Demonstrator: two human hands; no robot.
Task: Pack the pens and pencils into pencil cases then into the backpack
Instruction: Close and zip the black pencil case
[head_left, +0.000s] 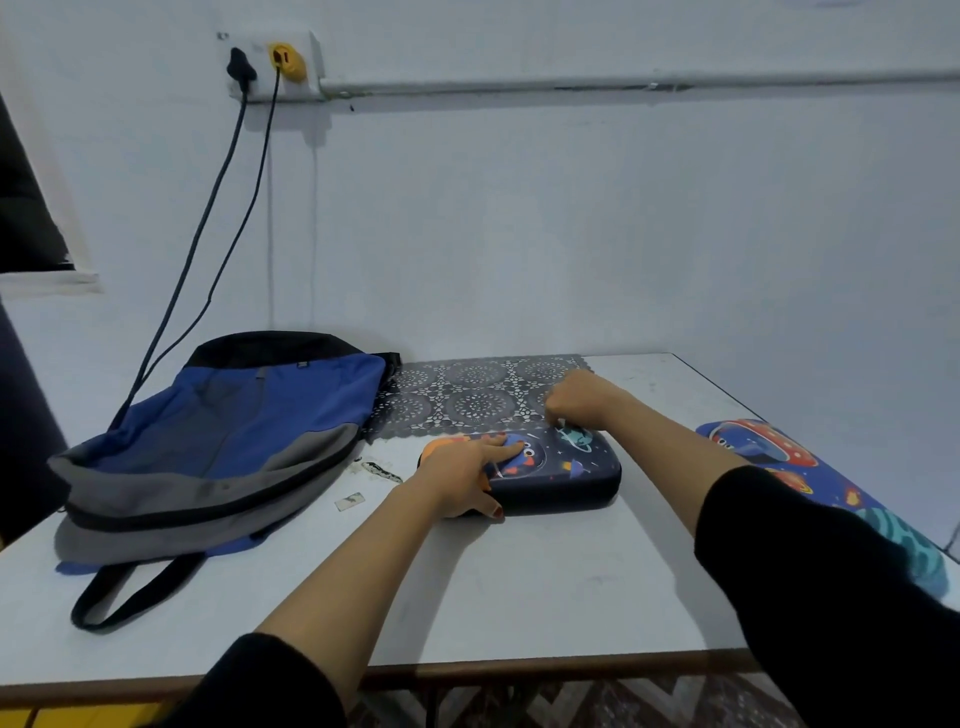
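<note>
**Closing the pencil case (563, 475), apparently**

The left hand (465, 475) lay flat, fingers straight, pressing the case onto the table (519, 582). The right hand (582, 400) curled at its far edge, seemingly pinching the zip, itself hidden. Next would come lifting it into the backpack (234, 431) alongside.

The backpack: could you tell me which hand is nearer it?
Left. The left hand rests on the pencil case end facing the backpack; the right hand pinches at its opposite corner.
</note>
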